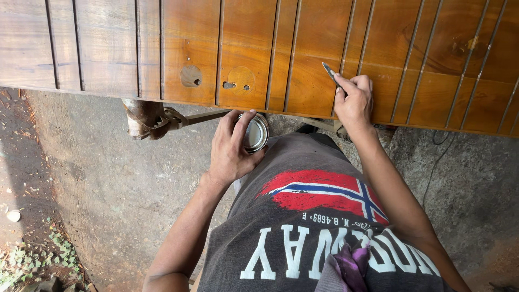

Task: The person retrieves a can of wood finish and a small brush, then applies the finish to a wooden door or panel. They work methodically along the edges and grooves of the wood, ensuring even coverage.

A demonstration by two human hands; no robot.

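At centre frame the left hand point(230, 148) curls around a small round metal tin point(255, 133), gripping it just below the grooved wooden door panel point(303, 48). Right of centre, the right hand point(354, 100) pinches a thin putty knife point(331, 73), tip against the varnished wood. Two filled round patches point(190, 76) sit upper centre; bare concrete ground point(108, 178) spreads left.

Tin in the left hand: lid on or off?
Cannot tell. The left hand wraps the small round tin; only a shiny circular face shows, which could be a lid or the tin's base.
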